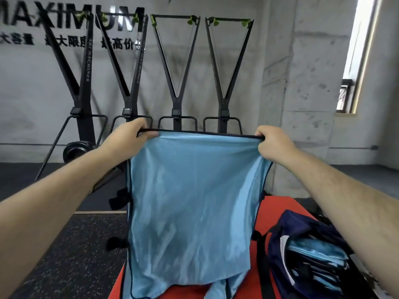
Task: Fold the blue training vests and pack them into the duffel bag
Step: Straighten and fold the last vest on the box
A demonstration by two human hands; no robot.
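A gym: ski-trainer machines [177, 67] line the concrete wall [311, 61]

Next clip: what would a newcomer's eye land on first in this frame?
The blue vest is held up spread mid-frame, its dark top edge pinched at the corners by the left hand and right hand. At lower right, an open navy duffel bag on a red surface already holds folded vests. Behind, four black V-shaped machines line the grey wall.

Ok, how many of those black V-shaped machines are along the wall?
4, side by side against the wall: leftmost machine under the MAXIMUM lettering, second machine beside it, third machine centre, fourth machine nearest the window. More could lie past the left edge.
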